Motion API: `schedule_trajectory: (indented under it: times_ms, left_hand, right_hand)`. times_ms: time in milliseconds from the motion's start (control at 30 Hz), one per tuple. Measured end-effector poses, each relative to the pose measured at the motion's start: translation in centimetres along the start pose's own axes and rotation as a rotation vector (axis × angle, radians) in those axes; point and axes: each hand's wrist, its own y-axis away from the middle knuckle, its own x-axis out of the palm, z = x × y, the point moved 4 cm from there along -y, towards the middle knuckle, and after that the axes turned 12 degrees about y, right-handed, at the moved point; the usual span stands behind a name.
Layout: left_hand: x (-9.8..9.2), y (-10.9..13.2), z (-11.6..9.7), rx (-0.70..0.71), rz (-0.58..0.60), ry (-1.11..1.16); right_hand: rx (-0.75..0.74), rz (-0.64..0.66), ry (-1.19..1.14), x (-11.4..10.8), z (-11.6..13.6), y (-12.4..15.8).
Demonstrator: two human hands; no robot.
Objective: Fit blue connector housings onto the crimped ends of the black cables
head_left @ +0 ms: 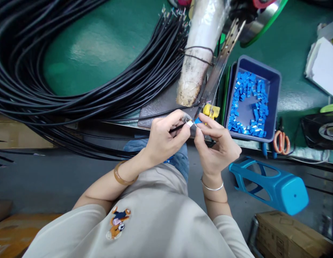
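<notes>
"So, where was the black cable (176,128)?"

"Its end ran through the left hand (166,136), whose fingers held it pinched, by the near edge of the surface (102,43)."

"And the right hand (216,143)?"

"Its fingers were narrowed beside a small blue part (198,120); I couldn't tell whether they gripped it."

"What lay around?"

"A yellow block (211,111) just beyond, and a tray (274,89) of blue pieces (260,114) rightward."
</notes>
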Motion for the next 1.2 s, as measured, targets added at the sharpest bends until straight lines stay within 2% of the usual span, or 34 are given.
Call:
schedule_trajectory:
  times_ms: [133, 733, 1000, 1200]
  left_hand:
    - [0.0, 0.0, -0.2, 0.034, -0.002, -0.002]
    - [-0.1, 0.3, 0.2, -0.06, 0.033, 0.019]
    - [-0.2, -0.1, -0.6, -0.029, 0.032, 0.032]
    - [-0.1, -0.2, -0.3, -0.159, 0.065, 0.122]
  right_hand:
    - [-0.038, -0.002, 0.021, -0.2, 0.3, -0.3]
    - [-0.06, 0.013, 0.104, -0.2, 0.4, -0.3]
    - [-0.061, -0.025, 0.084, -0.3, 0.9, -0.5]
    - [-0.074, -0.056, 0.108, -0.4, 1.1, -0.3]
